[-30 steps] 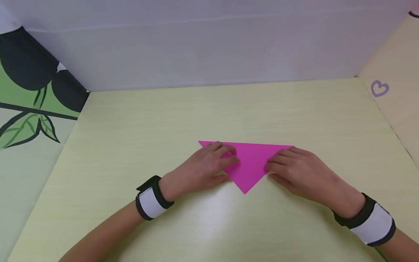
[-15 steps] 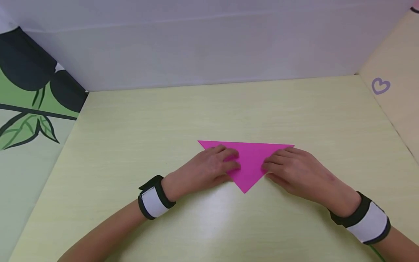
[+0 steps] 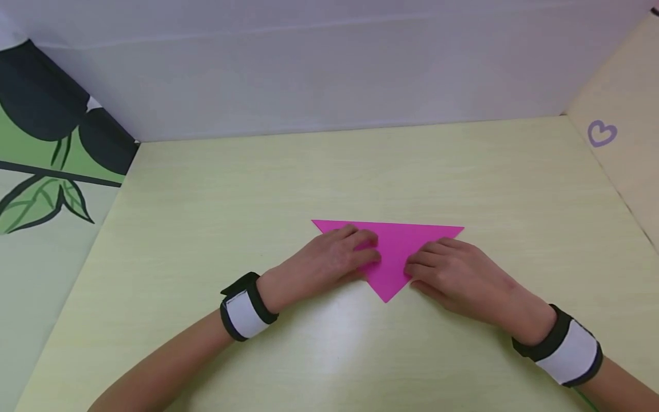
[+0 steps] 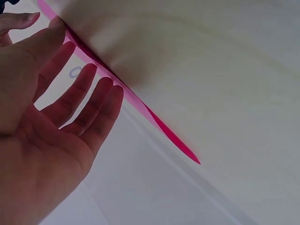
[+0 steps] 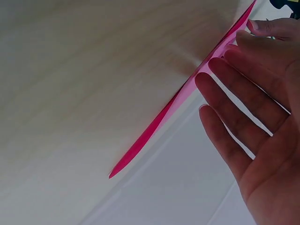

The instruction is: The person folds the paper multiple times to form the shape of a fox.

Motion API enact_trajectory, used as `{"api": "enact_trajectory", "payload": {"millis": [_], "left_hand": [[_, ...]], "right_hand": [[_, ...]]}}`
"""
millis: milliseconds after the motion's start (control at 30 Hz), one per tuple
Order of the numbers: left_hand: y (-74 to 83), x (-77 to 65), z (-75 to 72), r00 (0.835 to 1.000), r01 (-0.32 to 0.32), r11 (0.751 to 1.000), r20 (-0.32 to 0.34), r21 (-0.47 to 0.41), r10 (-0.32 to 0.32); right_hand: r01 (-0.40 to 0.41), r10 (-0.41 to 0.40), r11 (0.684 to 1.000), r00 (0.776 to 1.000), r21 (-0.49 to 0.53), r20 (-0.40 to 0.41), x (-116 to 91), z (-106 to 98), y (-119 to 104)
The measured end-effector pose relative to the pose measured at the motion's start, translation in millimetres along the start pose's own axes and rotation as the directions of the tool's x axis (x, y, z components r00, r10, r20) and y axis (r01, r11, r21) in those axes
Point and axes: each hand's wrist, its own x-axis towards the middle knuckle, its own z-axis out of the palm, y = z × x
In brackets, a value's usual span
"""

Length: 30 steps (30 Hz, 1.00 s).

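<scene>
A bright pink paper triangle (image 3: 393, 249) lies on the table, its long edge at the back and one point toward the person. My left hand (image 3: 334, 256) rests on its left part, with relaxed fingertips on the pink surface. On the right side, my right hand (image 3: 453, 273) touches the sheet near its slanted edge, fingers together and only slightly bent. Both wrist views catch the paper nearly edge-on: a pink strip (image 4: 171, 133) runs past the left fingertips, and its layers gape slightly. Fairly straight right fingers meet the pink edge (image 5: 140, 143) in the right wrist view.
The pale wood-grain table (image 3: 257, 189) is bounded at the back by a white panel (image 3: 334, 80). A painted green and black panel (image 3: 46, 200) stands at left, a beige one with a purple heart (image 3: 602, 133) at right. Each wrist wears a black and white band (image 3: 247, 309).
My right hand has slid inward to the left along the slanted edge, uncovering the paper's right corner. The left hand has shifted slightly right. The triangle has stayed nearly in place.
</scene>
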Motion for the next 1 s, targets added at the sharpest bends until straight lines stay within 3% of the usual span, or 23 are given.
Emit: {"api": "enact_trajectory", "payload": {"millis": [433,767,1000], "left_hand": [[-0.4,1.9,1.1,1.000,0.014,0.999,-0.011,-0.041,-0.014],[-1.8,2.3,0.0,1.000,0.009,0.997,-0.017,-0.080,-0.011],[-3.6,-0.4,-0.8,1.000,0.009,0.995,0.006,-0.098,-0.009]], "right_hand": [[0.068,-0.069,0.997,0.997,-0.037,-0.032,6.3,3.3,-2.6],[0.080,-0.082,0.994,0.996,-0.069,-0.023,6.9,2.7,-1.2],[0.057,-0.058,0.998,0.998,-0.036,-0.023,5.3,2.4,-0.7]]}}
